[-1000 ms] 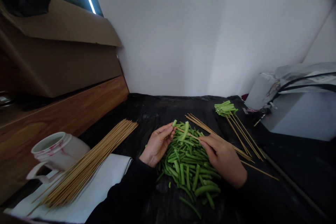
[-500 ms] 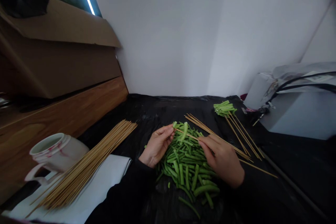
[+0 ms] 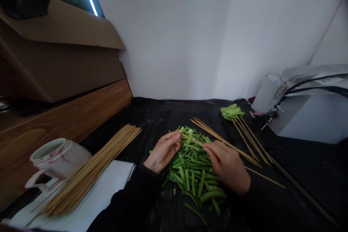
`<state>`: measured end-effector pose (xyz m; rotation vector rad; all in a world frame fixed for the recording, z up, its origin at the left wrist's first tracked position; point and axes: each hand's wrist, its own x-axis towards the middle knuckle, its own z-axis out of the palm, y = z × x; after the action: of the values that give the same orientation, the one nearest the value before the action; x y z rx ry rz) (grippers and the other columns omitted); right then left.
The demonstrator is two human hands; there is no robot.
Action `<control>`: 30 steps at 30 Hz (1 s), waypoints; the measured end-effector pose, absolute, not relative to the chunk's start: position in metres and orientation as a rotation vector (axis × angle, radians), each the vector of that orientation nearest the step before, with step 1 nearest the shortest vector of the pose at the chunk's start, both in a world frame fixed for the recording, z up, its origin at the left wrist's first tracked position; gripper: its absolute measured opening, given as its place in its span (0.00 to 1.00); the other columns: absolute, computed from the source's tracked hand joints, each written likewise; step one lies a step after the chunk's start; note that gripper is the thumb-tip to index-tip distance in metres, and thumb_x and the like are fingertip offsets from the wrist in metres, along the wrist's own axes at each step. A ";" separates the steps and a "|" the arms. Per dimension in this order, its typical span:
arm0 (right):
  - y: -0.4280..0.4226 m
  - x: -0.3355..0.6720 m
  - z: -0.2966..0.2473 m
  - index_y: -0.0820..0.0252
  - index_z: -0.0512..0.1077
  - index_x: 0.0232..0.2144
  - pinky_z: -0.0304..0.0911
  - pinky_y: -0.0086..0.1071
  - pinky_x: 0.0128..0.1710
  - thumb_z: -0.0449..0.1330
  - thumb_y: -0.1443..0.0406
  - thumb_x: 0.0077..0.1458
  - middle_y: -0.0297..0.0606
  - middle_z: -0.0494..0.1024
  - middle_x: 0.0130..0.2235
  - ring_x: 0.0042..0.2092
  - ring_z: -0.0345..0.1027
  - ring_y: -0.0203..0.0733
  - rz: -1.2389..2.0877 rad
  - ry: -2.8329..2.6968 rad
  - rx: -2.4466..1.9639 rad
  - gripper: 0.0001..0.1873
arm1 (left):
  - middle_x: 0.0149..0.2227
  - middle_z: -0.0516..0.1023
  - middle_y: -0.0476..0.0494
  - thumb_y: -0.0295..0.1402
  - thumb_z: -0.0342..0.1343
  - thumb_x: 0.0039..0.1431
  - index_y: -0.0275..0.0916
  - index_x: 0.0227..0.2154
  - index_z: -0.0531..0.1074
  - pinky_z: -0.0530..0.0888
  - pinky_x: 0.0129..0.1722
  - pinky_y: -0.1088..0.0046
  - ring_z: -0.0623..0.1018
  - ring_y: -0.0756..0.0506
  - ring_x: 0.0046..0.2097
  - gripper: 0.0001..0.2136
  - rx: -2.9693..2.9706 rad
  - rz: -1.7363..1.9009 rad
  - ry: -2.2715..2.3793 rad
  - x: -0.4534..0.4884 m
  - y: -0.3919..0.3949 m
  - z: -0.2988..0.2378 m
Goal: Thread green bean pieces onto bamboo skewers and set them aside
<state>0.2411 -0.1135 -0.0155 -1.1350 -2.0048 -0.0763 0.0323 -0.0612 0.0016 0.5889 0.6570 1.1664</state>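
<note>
A pile of cut green bean pieces [image 3: 194, 168] lies on the black plastic sheet in front of me. My left hand [image 3: 163, 150] pinches a green bean piece [image 3: 181, 129] at the pile's upper left. My right hand [image 3: 227, 165] grips a thin bamboo skewer [image 3: 265, 177] whose tip points left toward that piece; one bean piece [image 3: 190, 135] is threaded near its tip. The skewer's tail runs out to the right behind my hand.
A big bundle of bare skewers [image 3: 92, 170] rests on white paper [image 3: 108, 192] at the left beside a white mug [image 3: 53, 157]. Finished bean skewers [image 3: 239, 123] lie at the back right. A grey wrapped box [image 3: 307, 105] stands at the right; cardboard [image 3: 59, 54] at the left.
Both hands have lowered slightly toward the pile, still holding the bean piece and the skewer. The view shifted a little.
</note>
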 end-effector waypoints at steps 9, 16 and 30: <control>-0.115 0.239 -0.016 0.59 0.69 0.34 0.61 0.32 0.41 0.47 0.68 0.65 0.37 0.74 0.34 0.37 0.70 0.38 -0.035 -2.046 -1.145 0.11 | 0.28 0.78 0.45 0.22 0.66 0.48 0.31 0.31 0.79 0.72 0.30 0.83 0.75 0.54 0.29 0.06 0.626 1.156 0.649 0.032 -0.062 0.001; -0.115 0.238 -0.016 0.58 0.69 0.37 0.62 0.32 0.40 0.49 0.68 0.65 0.35 0.74 0.33 0.36 0.69 0.38 -0.054 -1.999 -1.107 0.09 | 0.27 0.78 0.46 0.24 0.68 0.45 0.31 0.30 0.79 0.71 0.30 0.82 0.74 0.55 0.29 0.07 0.659 1.142 0.640 0.032 -0.064 0.003; -0.119 0.230 -0.015 0.59 0.70 0.36 0.65 0.33 0.41 0.47 0.68 0.65 0.38 0.76 0.34 0.37 0.72 0.39 -0.121 -2.007 -1.127 0.12 | 0.32 0.79 0.46 0.30 0.70 0.43 0.35 0.31 0.79 0.69 0.36 0.75 0.75 0.51 0.34 0.10 0.865 1.142 0.716 0.041 -0.076 0.008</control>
<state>0.2301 -0.1185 -0.0149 -1.1272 -2.0070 -0.1208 0.0407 -0.0759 0.0084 0.8654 0.7157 1.1420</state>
